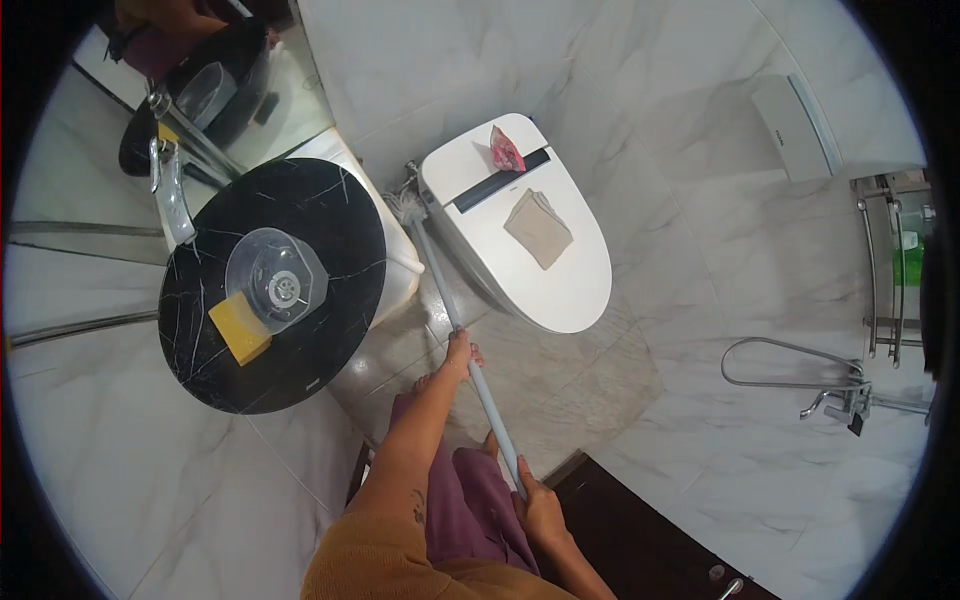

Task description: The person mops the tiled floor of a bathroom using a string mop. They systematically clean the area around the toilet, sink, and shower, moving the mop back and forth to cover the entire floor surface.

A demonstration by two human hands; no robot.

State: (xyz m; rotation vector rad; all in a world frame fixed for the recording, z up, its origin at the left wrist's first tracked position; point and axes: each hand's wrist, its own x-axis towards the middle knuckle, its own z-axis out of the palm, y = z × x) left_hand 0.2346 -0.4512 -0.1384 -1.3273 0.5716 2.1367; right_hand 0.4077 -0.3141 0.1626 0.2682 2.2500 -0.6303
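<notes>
Both my hands grip the long grey handle of a mop (489,405). My left hand (460,354) holds it around the middle, and my right hand (538,501) is wrapped near its lower end in the picture. The mop's stringy head (406,206) sits in the gap between the white toilet (577,289) and the washbasin cabinet (397,292). On the shut toilet lid lies a folded beige cloth (538,231). A pink-and-red packet (505,151) rests farther back on the toilet.
Left stands a black round basin (352,225) holding a clear plastic tub (307,262) and a yellow sponge (240,330), beside a chrome faucet (176,199). A shower mixer (847,397) and rack (881,277) are on the right wall. A dark door (637,532) is at lower right.
</notes>
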